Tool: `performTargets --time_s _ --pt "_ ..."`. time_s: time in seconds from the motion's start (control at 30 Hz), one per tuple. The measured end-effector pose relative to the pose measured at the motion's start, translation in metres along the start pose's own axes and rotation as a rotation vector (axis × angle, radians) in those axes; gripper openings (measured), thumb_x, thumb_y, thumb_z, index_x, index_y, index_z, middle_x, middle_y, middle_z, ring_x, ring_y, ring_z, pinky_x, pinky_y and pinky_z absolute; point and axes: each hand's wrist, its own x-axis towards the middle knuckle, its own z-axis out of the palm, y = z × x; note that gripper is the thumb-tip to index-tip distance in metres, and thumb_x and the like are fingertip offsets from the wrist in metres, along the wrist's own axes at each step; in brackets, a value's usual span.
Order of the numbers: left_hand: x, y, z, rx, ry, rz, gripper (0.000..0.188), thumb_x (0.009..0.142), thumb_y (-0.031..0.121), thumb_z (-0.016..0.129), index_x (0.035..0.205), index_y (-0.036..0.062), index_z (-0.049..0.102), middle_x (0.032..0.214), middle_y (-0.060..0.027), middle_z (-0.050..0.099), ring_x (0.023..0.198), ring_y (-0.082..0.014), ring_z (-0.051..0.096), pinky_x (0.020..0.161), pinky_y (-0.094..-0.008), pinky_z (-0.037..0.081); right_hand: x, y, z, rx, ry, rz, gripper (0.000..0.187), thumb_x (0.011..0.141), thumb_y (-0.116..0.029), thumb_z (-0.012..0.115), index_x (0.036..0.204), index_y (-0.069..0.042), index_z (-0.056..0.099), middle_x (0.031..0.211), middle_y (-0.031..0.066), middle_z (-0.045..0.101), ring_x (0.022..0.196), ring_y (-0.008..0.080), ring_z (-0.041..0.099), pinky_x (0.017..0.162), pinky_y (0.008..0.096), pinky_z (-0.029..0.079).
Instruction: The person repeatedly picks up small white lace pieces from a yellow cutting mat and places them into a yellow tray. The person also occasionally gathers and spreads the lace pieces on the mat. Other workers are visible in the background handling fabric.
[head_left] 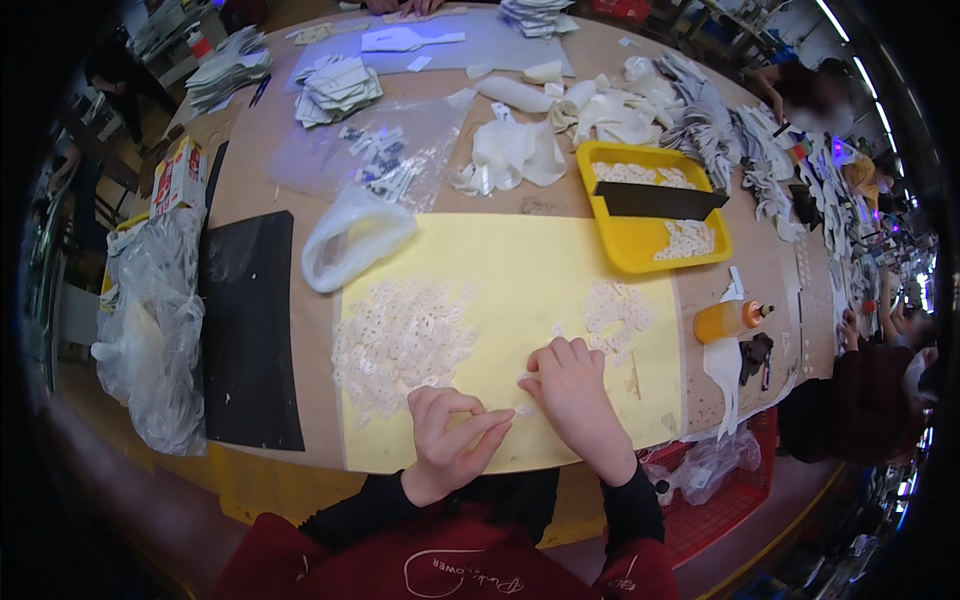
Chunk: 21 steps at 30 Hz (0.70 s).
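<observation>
A yellow sheet [520, 270] lies before me on the table. My left hand [446, 440] is closed in a pinch above it; thumb and forefinger meet beside a small pale piece [525, 410], and what they hold is too small to make out. My right hand [578, 388], also closed, pinches a small cream piece at its fingertips, mostly hidden by the fingers. Left of the hands spreads a large pile of cream oval pieces with holes [405, 340]. A smaller pile of like pieces [618, 312] lies beyond my right hand.
A yellow tray [640, 268] with a black divider [660, 200] holds more cream pieces. An orange bottle [728, 321] stands at the right. Near the left are a plastic bag [355, 240] and a black board [250, 330]. Stacked fabric pieces [338, 90] lie farther back.
</observation>
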Motion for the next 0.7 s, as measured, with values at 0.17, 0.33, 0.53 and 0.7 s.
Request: performTargets --time_s 0.17,0.33,0.53,0.7 --pt "-0.001 0.000 0.003 -0.016 0.002 0.008 0.021 0.070 0.011 0.084 0.089 0.0158 0.079 0.086 -0.0004 0.056 0.084 -0.0230 0.052 0.079 -0.0384 0.037 -0.002 -0.001 -0.008 0.230 -0.106 -0.076 0.016 0.090 -0.010 0.067 0.099 0.000 0.058 0.096 0.0152 0.055 0.092 0.0341 0.058 0.079 0.0418 0.049" --pt "-0.002 -0.002 0.003 -0.022 -0.013 0.001 0.020 0.071 0.011 0.084 0.090 0.0162 0.079 0.087 0.0002 0.057 0.087 -0.0235 0.053 0.081 -0.0392 0.037 0.022 0.010 -0.051 0.341 0.176 0.078 0.013 0.090 -0.004 0.071 0.102 0.000 0.067 0.092 0.0122 0.066 0.081 0.0282 0.068 0.071 0.0344 0.053" --pt "0.000 -0.001 0.007 -0.033 -0.037 0.013 0.018 0.074 0.013 0.083 0.091 0.0156 0.079 0.089 0.0007 0.060 0.090 -0.0240 0.055 0.083 -0.0398 0.038 0.112 0.082 -0.137 0.202 0.633 0.120 0.020 0.092 -0.006 0.072 0.111 0.002 0.071 0.096 0.0082 0.071 0.078 0.0126 0.065 0.069 0.0269 0.050" --pt "0.004 -0.003 0.005 -0.125 -0.322 0.128 0.018 0.081 0.016 0.080 0.098 0.0137 0.077 0.101 0.0007 0.067 0.104 -0.0211 0.060 0.091 -0.0395 0.041 0.093 0.090 -0.132 0.205 0.660 0.202 0.027 0.093 -0.005 0.071 0.119 0.001 0.069 0.095 0.0076 0.071 0.076 0.0123 0.063 0.069 0.0262 0.050"
